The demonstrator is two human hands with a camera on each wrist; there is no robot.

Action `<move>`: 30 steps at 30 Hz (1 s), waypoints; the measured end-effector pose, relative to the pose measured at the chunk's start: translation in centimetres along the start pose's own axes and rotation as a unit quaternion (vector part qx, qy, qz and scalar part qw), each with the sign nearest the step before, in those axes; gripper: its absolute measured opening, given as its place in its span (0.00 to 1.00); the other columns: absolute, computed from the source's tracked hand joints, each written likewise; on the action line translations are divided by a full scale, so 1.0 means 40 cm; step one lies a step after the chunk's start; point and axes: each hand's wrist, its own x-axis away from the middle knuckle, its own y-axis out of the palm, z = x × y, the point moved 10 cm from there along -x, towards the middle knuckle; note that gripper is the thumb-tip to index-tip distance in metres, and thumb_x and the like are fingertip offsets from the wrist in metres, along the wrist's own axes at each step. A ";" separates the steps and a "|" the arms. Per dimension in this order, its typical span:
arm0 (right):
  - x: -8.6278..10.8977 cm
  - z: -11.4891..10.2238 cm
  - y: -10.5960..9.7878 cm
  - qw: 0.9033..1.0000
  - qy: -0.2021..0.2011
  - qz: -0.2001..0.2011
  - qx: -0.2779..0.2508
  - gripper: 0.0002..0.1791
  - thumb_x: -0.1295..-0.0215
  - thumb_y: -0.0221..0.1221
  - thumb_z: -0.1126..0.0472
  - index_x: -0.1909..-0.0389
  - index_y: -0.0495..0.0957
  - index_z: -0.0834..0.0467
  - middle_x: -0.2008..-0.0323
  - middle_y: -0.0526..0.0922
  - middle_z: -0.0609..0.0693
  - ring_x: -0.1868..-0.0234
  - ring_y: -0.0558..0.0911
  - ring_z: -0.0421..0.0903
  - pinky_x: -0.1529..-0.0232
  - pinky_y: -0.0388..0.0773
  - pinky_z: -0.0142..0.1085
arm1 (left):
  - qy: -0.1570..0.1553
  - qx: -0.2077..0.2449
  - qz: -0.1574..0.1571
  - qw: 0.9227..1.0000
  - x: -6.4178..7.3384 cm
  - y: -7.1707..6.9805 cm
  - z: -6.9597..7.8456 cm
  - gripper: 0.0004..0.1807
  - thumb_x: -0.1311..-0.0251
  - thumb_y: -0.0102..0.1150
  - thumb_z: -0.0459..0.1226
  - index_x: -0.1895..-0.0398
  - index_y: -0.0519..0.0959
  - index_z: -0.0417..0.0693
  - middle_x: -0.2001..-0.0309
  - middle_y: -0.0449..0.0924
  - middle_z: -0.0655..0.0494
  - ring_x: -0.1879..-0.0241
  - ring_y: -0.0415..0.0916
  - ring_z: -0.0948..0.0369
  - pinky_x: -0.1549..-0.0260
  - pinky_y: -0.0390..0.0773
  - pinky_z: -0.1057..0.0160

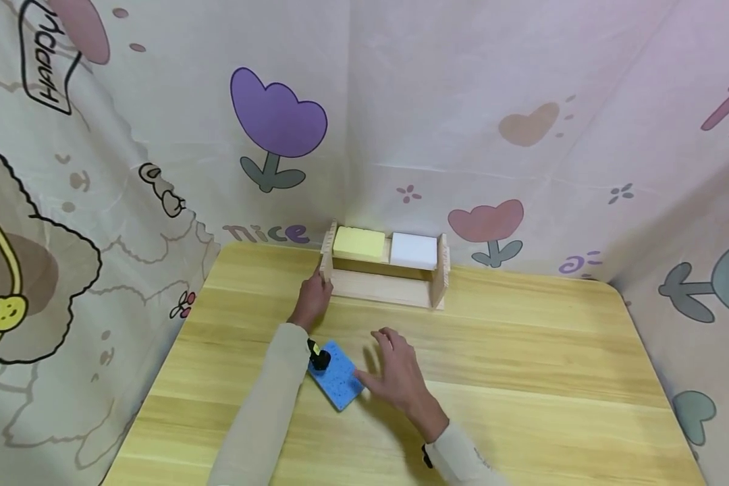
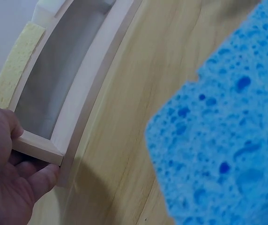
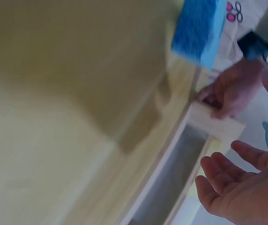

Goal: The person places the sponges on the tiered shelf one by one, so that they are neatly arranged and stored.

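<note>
Wooden shelf (image 1: 379, 288), end panel (image 1: 327, 255) clamped between fingers of the left hand (image 1: 312, 301), could tip if lifted one-sidedly, spilling the yellow sponge (image 1: 360, 244); the right hand (image 1: 399, 375), fingers apart, is near the blue sponge (image 1: 338, 383).

Left arm (image 1: 261, 408) reaching far out toward the worktop's (image 1: 541, 364) back edge, left of centre. Left hand (image 1: 312, 299) pinching, thumb on one side, fingers curled on the other. Right arm (image 1: 464, 459) angled leftward from the near side, shorter reach. Right hand (image 1: 401, 376) hovers around mid-worktop, fingers loosely bent, thumb apart (pale sleeves down to both wrists, from where I'm standing).
</note>
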 end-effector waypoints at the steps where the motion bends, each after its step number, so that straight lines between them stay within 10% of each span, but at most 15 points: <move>1: 0.007 -0.007 0.009 1.000 -0.005 -0.003 0.002 0.42 0.53 0.69 0.41 0.41 0.70 0.60 0.43 0.73 0.59 0.44 0.75 0.56 0.47 0.73 0.52 | 0.000 -0.002 -0.002 1.000 0.000 0.001 0.000 0.17 0.29 0.38 0.38 0.43 0.64 0.37 0.79 0.67 0.51 0.85 0.61 0.62 0.86 0.63 0.66; 30: 0.097 -0.041 0.154 0.996 0.061 -0.058 0.030 0.52 0.61 0.67 0.30 0.38 0.67 0.58 0.44 0.73 0.55 0.45 0.73 0.52 0.51 0.72 0.47 | -0.018 -0.003 -0.007 1.000 -0.007 0.004 -0.011 0.23 0.29 0.38 0.39 0.35 0.60 0.38 0.76 0.72 0.47 0.86 0.61 0.62 0.88 0.63 0.67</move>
